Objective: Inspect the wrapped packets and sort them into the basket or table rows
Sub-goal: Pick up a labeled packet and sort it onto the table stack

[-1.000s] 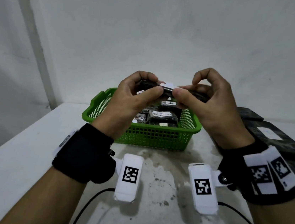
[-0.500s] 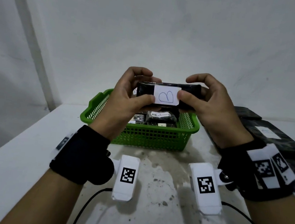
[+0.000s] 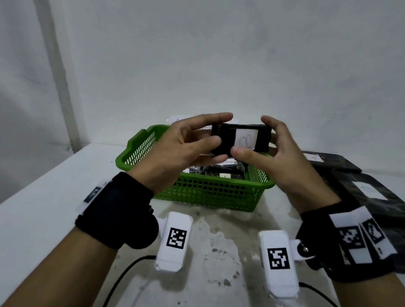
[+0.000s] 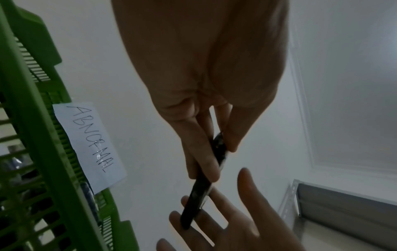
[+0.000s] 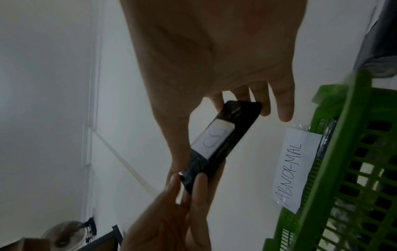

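Observation:
I hold a black wrapped packet [image 3: 241, 139] with a white handwritten label in the air above the green basket [image 3: 191, 190]. My left hand [image 3: 221, 130] pinches its left end between thumb and fingers. My right hand [image 3: 252, 136] holds the right end, thumb under the lower edge and fingers over the top. In the left wrist view the packet [image 4: 199, 195] shows edge-on between my left fingertips [image 4: 206, 166]. The right wrist view shows the packet [image 5: 219, 144] with its label facing the camera. A paper tag reading ABNORMAL [image 5: 294, 169] is stuck on the basket [image 5: 343, 169].
Several black packets lie inside the basket [image 3: 222, 172]. More black packets with white labels [image 3: 370, 194] lie in rows on the white table [image 3: 36, 209] to the right. A white wall rises just behind the basket. Camera cables trail toward me.
The packet has turned from edge-on to label facing me and has shifted a little to the right. My left fingers have straightened somewhat and now hold only its left end.

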Action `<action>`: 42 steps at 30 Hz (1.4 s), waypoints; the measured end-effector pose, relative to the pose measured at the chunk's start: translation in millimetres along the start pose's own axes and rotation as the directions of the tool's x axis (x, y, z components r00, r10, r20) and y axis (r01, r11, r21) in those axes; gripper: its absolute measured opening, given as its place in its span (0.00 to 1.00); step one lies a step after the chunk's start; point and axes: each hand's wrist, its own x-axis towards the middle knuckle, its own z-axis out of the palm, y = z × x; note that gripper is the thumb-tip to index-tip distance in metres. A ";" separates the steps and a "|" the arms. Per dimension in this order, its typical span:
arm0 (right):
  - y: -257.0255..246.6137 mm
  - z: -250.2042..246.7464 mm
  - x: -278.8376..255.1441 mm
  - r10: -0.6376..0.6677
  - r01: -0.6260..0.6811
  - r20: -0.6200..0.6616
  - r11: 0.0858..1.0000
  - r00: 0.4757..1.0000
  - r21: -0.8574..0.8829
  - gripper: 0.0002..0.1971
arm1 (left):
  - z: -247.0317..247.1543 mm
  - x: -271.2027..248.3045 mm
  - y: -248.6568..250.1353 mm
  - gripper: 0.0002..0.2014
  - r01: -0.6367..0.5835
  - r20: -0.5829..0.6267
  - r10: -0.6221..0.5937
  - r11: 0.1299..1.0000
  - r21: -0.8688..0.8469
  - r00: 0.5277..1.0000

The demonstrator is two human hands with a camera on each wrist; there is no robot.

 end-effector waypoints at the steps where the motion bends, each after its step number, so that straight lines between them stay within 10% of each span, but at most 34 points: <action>1: 1.6 2.1 0.0 -0.003 0.004 0.005 0.999 1.000 -0.049 0.60 | 1.9 -0.7 1.1 0.19 0.005 0.026 -0.005 1.000 0.001 1.000; 9: -1.6 13.0 -7.5 -0.151 0.147 0.018 0.979 0.988 0.139 0.47 | 3.5 0.4 11.4 0.15 0.102 0.024 -0.100 0.987 -0.121 0.995; 21: -0.7 4.4 -5.0 -0.215 0.219 0.174 0.976 0.961 0.001 0.61 | 0.3 1.0 6.1 0.18 0.241 0.087 -0.236 0.969 -0.056 0.968; 34: -16.2 10.2 -5.6 -0.195 0.208 -0.120 0.972 0.973 0.111 0.23 | 10.8 0.3 -4.9 0.19 0.122 0.055 -0.135 0.973 0.195 0.989; 42: -24.6 -1.8 -6.4 -0.155 0.148 0.005 0.950 0.988 0.274 0.17 | 3.7 3.9 -14.0 0.21 -0.034 0.000 0.036 0.944 0.329 0.999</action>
